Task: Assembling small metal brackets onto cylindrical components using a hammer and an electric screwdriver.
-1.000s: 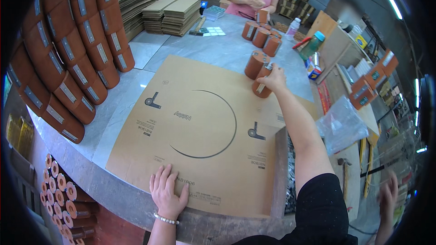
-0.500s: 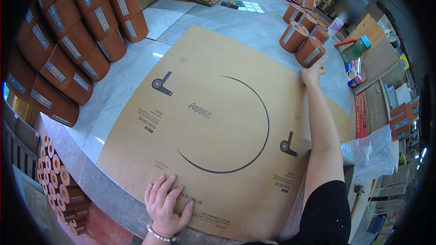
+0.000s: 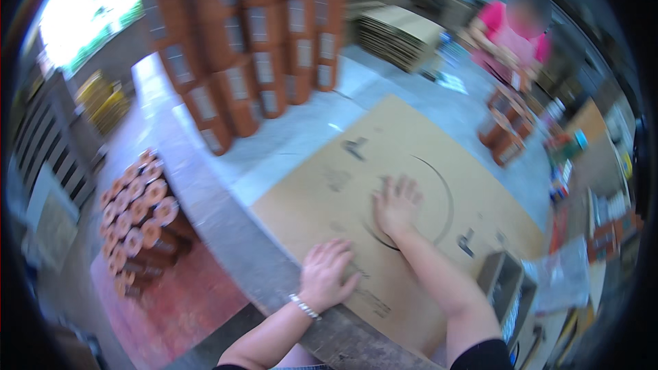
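Note:
A large flat sheet of brown cardboard [image 3: 404,130] with dark printing and a curved line lies on the grey table. My right hand [image 3: 399,207] rests on its middle, inside the curved line, fingers spread. Near the close edge of the sheet, my left hand [image 3: 327,275] lies flat with its fingers apart and a beaded bracelet at the wrist. Neither hand holds anything. Motion blurs the printing.
Tall stacks of red-brown cylinders [image 3: 264,41] with metal strips stand at the far left. Smaller tubes [image 3: 147,223] cluster on a reddish surface [image 3: 178,308]. Behind are piled cardboard [image 3: 401,34], more cylinders [image 3: 506,127] and a person in pink [image 3: 500,34]. A grey tray [image 3: 504,288] sits right.
My view has swung left. My right hand has left the sheet's far right edge, near the cylinders, and now lies on its middle. My left hand stays by the close edge.

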A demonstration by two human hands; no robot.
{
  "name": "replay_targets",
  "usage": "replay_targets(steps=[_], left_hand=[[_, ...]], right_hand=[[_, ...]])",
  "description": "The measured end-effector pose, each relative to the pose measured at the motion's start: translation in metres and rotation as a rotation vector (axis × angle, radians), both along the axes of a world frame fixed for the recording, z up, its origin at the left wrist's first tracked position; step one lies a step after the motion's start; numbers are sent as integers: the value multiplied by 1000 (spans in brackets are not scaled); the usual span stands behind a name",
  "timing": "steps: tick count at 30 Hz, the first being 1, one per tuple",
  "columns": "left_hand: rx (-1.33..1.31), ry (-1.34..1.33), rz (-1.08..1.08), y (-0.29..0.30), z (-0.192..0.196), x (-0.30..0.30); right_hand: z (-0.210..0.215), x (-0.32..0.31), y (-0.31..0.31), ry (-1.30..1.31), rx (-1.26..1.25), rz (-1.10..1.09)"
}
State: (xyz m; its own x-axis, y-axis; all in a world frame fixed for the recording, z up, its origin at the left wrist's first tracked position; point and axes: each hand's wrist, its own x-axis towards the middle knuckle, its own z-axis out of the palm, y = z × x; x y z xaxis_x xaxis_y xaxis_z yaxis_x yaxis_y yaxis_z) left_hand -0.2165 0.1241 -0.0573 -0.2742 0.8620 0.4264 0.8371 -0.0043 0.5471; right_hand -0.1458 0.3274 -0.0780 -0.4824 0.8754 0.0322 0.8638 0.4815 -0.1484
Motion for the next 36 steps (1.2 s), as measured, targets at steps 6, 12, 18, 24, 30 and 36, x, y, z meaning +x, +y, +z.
replay_targets(steps=[6,12,18,24,30,36], left_hand=[[171,-297,-10,-23,8,-18],[545,-179,397,-16,73,-145],[671,-195,682,15,228,-292],[408,-231,679,41,260,-340],[501,-265,766,62,240,-325],[509,-209,844,64,239,-332]], right_hand=[[5,-9,-72,68,132,138],[17,-16,-78,153,154,174],[14,-16,-71,175,171,154],[15,-15,-76,205,139,141],[15,-9,-77,216,153,136],[19,-14,-78,217,123,134]])
